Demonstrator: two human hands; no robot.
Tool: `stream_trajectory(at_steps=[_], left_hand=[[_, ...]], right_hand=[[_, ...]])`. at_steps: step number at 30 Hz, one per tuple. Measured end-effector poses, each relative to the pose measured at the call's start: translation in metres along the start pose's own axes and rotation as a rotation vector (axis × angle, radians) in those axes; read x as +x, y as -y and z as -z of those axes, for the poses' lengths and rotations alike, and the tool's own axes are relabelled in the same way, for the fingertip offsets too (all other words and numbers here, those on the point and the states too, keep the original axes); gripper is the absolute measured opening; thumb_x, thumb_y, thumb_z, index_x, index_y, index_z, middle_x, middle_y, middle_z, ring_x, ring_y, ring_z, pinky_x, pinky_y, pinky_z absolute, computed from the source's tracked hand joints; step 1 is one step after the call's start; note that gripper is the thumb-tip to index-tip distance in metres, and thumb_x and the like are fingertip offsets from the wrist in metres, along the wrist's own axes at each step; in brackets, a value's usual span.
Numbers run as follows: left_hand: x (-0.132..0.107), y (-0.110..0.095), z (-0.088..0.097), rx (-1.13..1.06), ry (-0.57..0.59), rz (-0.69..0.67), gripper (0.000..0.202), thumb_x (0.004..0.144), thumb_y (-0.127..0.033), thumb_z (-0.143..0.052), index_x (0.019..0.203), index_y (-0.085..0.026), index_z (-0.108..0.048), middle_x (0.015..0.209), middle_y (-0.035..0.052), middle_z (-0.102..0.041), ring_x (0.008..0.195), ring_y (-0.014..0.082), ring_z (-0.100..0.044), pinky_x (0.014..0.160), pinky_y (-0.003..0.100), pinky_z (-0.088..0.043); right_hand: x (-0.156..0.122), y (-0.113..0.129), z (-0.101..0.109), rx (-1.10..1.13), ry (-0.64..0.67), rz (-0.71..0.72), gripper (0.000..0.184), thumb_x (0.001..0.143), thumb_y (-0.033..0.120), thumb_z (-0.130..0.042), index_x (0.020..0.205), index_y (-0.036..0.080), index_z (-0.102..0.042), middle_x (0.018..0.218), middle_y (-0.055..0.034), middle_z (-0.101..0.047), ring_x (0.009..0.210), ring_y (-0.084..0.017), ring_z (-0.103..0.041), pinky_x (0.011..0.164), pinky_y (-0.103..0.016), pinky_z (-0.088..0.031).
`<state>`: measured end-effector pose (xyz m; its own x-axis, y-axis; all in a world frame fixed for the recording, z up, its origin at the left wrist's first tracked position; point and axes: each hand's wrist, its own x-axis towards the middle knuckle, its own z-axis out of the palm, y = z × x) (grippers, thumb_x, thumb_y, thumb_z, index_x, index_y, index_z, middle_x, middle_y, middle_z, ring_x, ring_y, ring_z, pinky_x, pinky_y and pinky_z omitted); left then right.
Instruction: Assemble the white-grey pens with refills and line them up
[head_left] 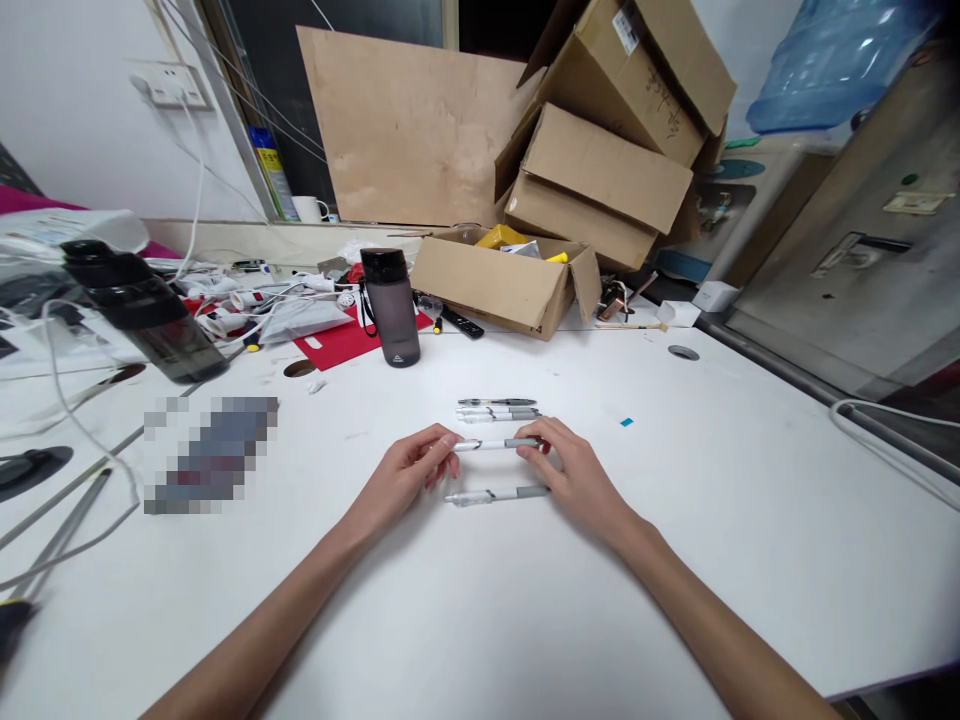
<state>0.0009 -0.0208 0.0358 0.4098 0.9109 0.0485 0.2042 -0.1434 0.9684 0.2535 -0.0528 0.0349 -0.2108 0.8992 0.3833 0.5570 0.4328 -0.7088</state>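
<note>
Between my two hands a white pen point(495, 445) with a grey grip lies level, just above or on the white table. My left hand point(416, 460) pinches its left end between thumb and finger. At the grey end, the fingers of my right hand point(562, 460) are closed on it. Nearer to me lies a second white pen point(495, 495), its right end close to my right hand. Beyond the held pen, a white pen point(495, 414) and a black-and-clear pen point(496, 401) lie side by side, roughly parallel to it.
A dark bottle point(391, 310) stands behind the pens, beside an open cardboard box point(487, 280). Another bottle point(146, 310) and tangled cables are at the left, near a blurred-out flat object point(217, 450). A small blue scrap point(627, 422) lies to the right on the table point(712, 500).
</note>
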Motion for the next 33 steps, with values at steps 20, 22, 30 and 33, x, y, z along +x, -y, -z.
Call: stream_trajectory(at_steps=[20,22,30,33], left_hand=[[-0.002,0.0,0.0,0.026,0.002,-0.082,0.038,0.102,-0.047,-0.052,0.115,-0.019,-0.074,0.095,0.007,-0.074,0.077,0.0175,-0.056,0.064,0.026,-0.043],[-0.002,0.001,0.0,0.016,-0.002,-0.08,0.038,0.102,-0.047,-0.052,0.116,-0.019,-0.073,0.096,0.0076,-0.075,0.077,0.0176,-0.056,0.065,0.026,-0.044],[-0.002,-0.002,-0.002,-0.003,0.006,-0.075,0.039,0.101,-0.047,-0.053,0.116,-0.019,-0.074,0.1,0.0086,-0.076,0.077,0.0179,-0.058,0.069,0.027,-0.047],[-0.002,-0.002,-0.003,-0.024,0.006,-0.064,0.038,0.1,-0.047,-0.054,0.117,-0.018,-0.073,0.101,0.0088,-0.076,0.079,0.0177,-0.058,0.069,0.027,-0.047]], right_hand=[[-0.002,0.008,-0.001,0.17,-0.06,-0.064,0.016,0.097,0.034,-0.061,0.096,0.026,-0.074,0.103,-0.0025,-0.075,0.097,-0.022,-0.068,0.088,-0.034,-0.051],[-0.002,0.007,-0.001,0.168,-0.081,-0.042,0.014,0.094,0.033,-0.066,0.103,0.027,-0.074,0.109,-0.0028,-0.074,0.103,-0.023,-0.067,0.093,-0.035,-0.05],[0.0,0.008,0.001,0.196,-0.072,-0.04,0.016,0.094,0.037,-0.065,0.101,0.027,-0.076,0.107,-0.0048,-0.075,0.102,-0.026,-0.068,0.091,-0.039,-0.053],[0.001,0.008,0.003,0.229,-0.074,-0.083,0.02,0.094,0.039,-0.065,0.105,0.027,-0.076,0.112,-0.0051,-0.075,0.104,-0.026,-0.069,0.092,-0.039,-0.053]])
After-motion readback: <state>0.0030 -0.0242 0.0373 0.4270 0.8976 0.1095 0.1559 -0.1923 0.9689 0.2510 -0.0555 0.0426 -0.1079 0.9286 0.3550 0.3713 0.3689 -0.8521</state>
